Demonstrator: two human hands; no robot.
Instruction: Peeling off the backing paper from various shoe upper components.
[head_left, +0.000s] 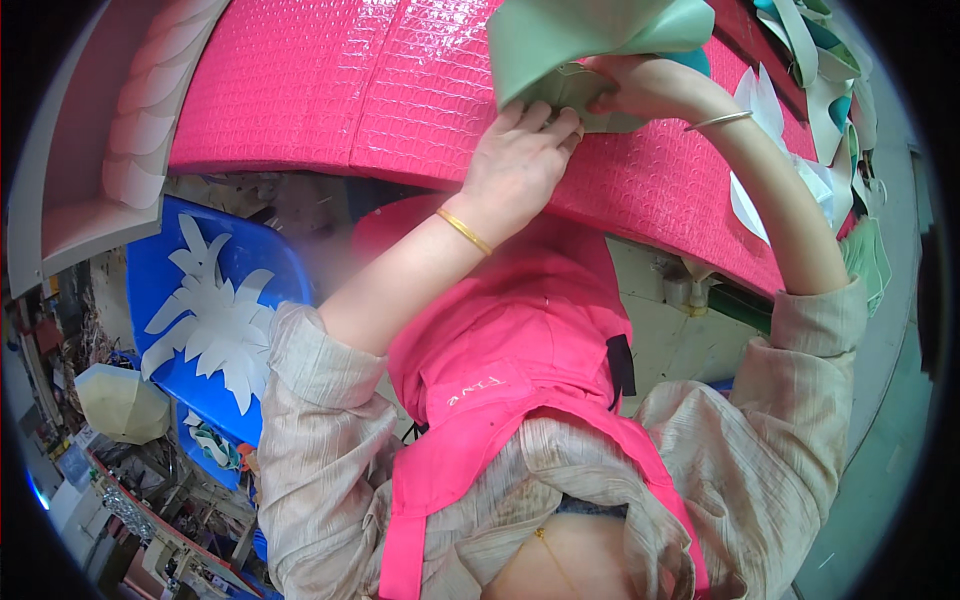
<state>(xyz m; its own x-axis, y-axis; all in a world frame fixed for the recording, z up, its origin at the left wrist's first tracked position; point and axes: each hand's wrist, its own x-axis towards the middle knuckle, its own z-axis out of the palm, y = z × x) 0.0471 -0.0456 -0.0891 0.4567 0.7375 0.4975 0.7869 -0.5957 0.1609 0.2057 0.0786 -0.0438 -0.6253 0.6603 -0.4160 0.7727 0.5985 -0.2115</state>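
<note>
A curved pale green sheet [600, 30], smooth like leather or foam, stands bent over on the pink-covered table at the top. A teal part [690, 61] shows at its right edge. My left hand [520, 160] holds the sheet's lower left edge, fingers bent over it. From the right, my right hand [645, 85] reaches into the fold and grips the sheet near its inner edge, fingertips partly in shadow. Just what lies between these fingertips is hidden.
The pink quilted table cover [300, 90] spans the top. White leaf-shaped cutouts [225, 325] lie on a blue plastic chair [170, 240] at left. Overlapping white pieces [140, 110] line a tray at upper left. More green pieces [830, 90] hang at the right edge.
</note>
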